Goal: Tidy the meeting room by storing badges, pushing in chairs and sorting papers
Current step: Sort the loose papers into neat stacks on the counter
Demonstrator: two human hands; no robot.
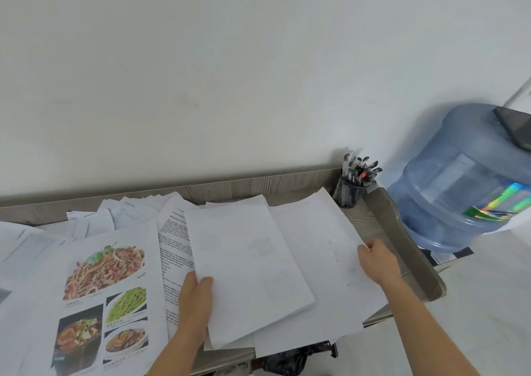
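The paper sorting looks to be under way but far from finished. The left hand [195,303] holds a stack of blank sheets [250,260] by its near left edge, thumb on top and the fingers hidden beneath. The right hand [376,263] has its fingers curled over the right edge of a large white sheet [324,232] that lies under the stack and overhangs the near edge of the worktop [373,226].

Left of the stack, a sheet of printed text [172,232] and a sheet of food photos [106,289] lie overlapping. Beyond them, loose papers [115,214] are strewn along the far left, unsorted.

A mesh pen pot [352,191] stands at the far right corner, and a blue water bottle [465,186] sits off the worktop to the right.

No badges are in view. Something dark shows under the near edge, but it cannot be told whether it is a chair, so those two parts of the task cannot be judged from here.
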